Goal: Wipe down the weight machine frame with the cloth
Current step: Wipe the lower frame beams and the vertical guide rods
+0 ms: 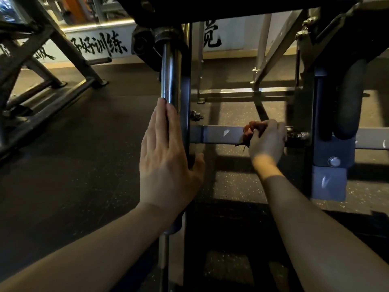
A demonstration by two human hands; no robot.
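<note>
Speckled rubber floor (84, 144), weight machine frame (219, 134) standing on it, another rack (69, 53) left

Reddish-brown cloth (255, 127) on grey-blue crossbar (219, 134) w/ white scuffs; blk light-speckled floor (231, 184) beneath; white wall (235, 39), blk calligraphy, behind.

This one view comes from a wide-angle camera worn on the person's head. It is held low, beneath the black padded underside of the machine (231, 7), which fills the top edge. It faces forward and down along both bare forearms (311, 228), which enter from the bottom edge.

The left hand (168, 157) lies flat against the shiny chrome upright tube (170, 70), close to the lens at the centre. The right hand (267, 138) is farther off, right of centre, gripping the dark red crumpled cloth (255, 127) on the grey square steel crossbar (219, 134).

Beyond them the view reaches across the dark speckled rubber floor (84, 144) to the white wall band with black brush characters (101, 45). Straight bars bow toward the edges.
</note>
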